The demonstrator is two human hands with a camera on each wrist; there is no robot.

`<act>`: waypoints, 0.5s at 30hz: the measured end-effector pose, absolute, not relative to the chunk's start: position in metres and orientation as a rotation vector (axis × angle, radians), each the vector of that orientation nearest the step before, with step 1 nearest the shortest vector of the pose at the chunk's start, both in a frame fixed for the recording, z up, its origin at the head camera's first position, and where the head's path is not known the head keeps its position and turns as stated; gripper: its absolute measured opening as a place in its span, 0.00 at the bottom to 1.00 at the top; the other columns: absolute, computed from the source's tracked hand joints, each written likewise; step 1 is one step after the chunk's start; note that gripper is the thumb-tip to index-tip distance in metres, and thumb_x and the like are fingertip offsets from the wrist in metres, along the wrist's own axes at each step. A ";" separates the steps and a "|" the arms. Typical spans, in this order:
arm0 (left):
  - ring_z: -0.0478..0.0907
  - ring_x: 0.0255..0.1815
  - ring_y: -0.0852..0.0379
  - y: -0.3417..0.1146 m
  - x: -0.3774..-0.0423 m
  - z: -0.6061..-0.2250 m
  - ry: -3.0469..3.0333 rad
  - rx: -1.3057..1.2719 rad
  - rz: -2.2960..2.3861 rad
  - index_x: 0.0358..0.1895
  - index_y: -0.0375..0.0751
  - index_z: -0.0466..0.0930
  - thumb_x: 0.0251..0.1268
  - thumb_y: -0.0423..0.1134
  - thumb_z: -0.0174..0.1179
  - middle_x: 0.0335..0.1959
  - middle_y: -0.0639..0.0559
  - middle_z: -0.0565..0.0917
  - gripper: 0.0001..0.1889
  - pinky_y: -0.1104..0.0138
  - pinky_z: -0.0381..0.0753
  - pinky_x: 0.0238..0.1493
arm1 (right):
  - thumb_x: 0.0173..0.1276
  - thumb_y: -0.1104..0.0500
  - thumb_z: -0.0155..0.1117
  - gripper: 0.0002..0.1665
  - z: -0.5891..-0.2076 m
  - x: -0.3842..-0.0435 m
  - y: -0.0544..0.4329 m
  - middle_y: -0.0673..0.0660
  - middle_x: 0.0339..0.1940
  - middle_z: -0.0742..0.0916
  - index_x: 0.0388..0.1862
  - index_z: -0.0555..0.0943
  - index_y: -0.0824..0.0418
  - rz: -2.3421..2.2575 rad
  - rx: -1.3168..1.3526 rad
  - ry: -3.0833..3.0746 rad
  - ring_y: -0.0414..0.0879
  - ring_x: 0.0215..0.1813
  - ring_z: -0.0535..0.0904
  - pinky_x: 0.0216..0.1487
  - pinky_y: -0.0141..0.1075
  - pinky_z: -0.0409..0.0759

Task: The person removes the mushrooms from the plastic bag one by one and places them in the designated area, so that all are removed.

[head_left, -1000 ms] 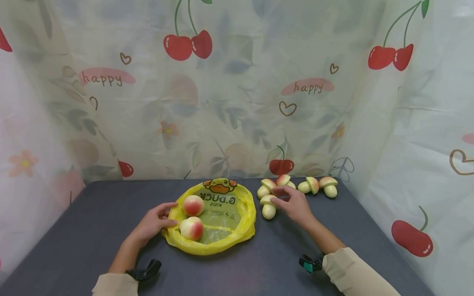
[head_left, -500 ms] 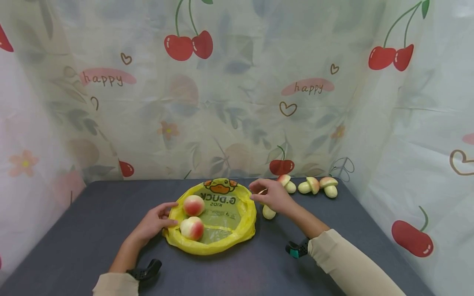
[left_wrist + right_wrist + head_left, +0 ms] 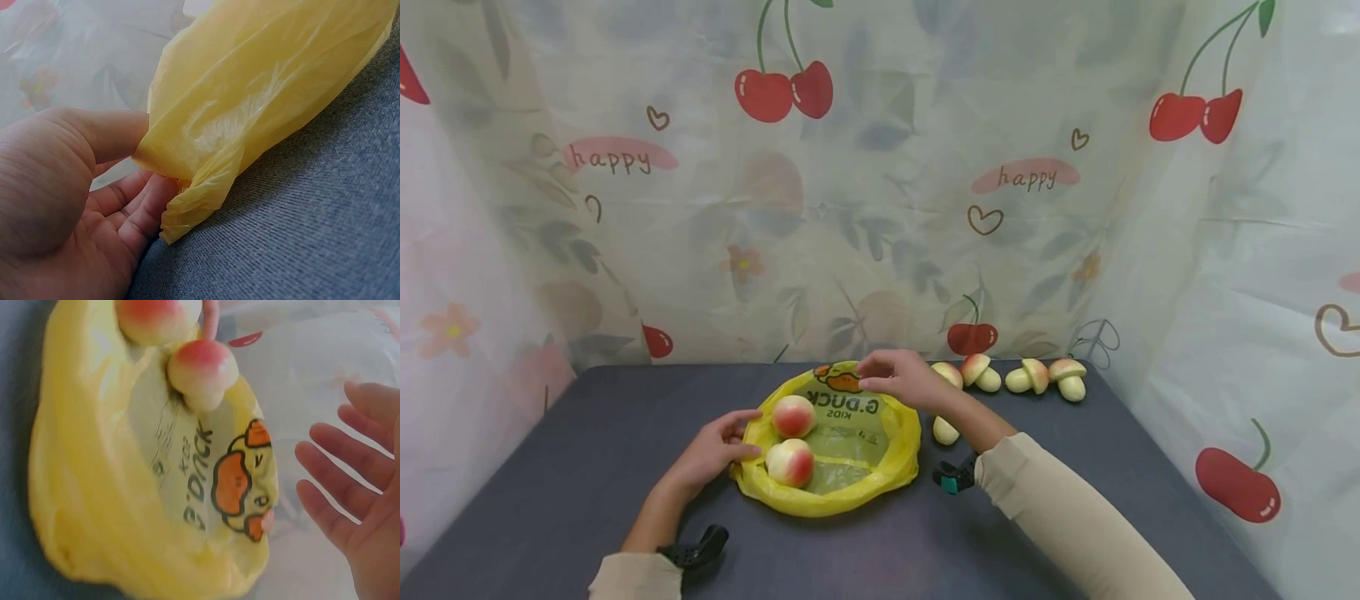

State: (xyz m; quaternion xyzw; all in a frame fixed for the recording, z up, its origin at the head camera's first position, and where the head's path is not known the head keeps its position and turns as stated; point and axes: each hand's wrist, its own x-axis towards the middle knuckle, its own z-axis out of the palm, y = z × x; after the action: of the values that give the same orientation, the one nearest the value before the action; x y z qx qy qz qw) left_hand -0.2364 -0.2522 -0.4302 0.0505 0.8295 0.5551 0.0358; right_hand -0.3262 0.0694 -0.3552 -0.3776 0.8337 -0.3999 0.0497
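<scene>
A yellow plastic bag printed with a duck face lies with its mouth spread wide on the table. Inside it, toward the left, are two toy mushrooms with pink-red caps; the right wrist view shows the pale stem of one mushroom. My left hand holds the bag's left rim, the yellow film between thumb and fingers. Over the bag's back right rim hovers my right hand, its fingers spread apart with nothing in them.
Several more toy mushrooms lie at the table's back right. One mushroom right of the bag is partly hidden by my right forearm. A printed curtain hangs behind the dark table and along its sides.
My right hand has moved left from beside the mushrooms to over the back of the bag, with nothing in it. My left hand and the mushrooms have stayed put.
</scene>
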 end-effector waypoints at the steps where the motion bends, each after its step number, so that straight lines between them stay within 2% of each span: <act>1: 0.75 0.37 0.51 -0.252 -0.236 -0.430 2.546 0.157 1.705 0.67 0.26 0.65 0.62 0.32 0.65 0.44 0.36 0.78 0.31 0.65 0.76 0.36 | 0.71 0.56 0.63 0.14 -0.354 -0.327 0.064 0.53 0.47 0.86 0.52 0.82 0.60 -1.215 -1.138 2.531 0.46 0.50 0.81 0.52 0.39 0.77; 6: 0.75 0.37 0.50 -0.253 -0.236 -0.429 2.536 0.124 1.706 0.67 0.28 0.65 0.62 0.32 0.65 0.45 0.37 0.78 0.31 0.64 0.76 0.37 | 0.71 0.56 0.63 0.16 -0.356 -0.333 0.041 0.53 0.46 0.86 0.53 0.81 0.62 -1.190 -1.119 2.477 0.45 0.49 0.81 0.50 0.37 0.77; 10: 0.76 0.38 0.50 -0.261 -0.249 -0.448 2.552 0.106 1.697 0.68 0.32 0.67 0.60 0.36 0.67 0.45 0.39 0.78 0.33 0.64 0.77 0.38 | 0.71 0.56 0.62 0.19 -0.362 -0.338 0.025 0.57 0.52 0.85 0.57 0.80 0.64 -1.167 -1.109 2.406 0.45 0.51 0.81 0.50 0.36 0.77; 13: 0.77 0.39 0.50 -0.266 -0.258 -0.462 2.563 0.100 1.690 0.68 0.35 0.67 0.58 0.39 0.69 0.45 0.41 0.79 0.34 0.64 0.77 0.39 | 0.71 0.57 0.63 0.20 -0.369 -0.342 0.015 0.59 0.54 0.84 0.58 0.79 0.65 -1.186 -1.100 2.364 0.46 0.51 0.81 0.51 0.40 0.78; 15: 0.77 0.39 0.50 -0.266 -0.259 -0.463 2.559 0.102 1.694 0.68 0.36 0.68 0.58 0.39 0.69 0.46 0.41 0.79 0.34 0.65 0.77 0.40 | 0.70 0.57 0.63 0.20 -0.374 -0.343 0.009 0.58 0.51 0.85 0.57 0.79 0.65 -1.215 -1.085 2.343 0.48 0.50 0.82 0.51 0.45 0.78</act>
State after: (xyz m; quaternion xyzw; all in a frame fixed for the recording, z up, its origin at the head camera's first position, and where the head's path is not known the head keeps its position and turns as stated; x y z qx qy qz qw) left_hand -0.2589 -0.2663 -0.4627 0.0333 0.8329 0.5512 0.0356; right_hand -0.3428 0.0087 -0.3745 -0.3761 0.8127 -0.4212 0.1434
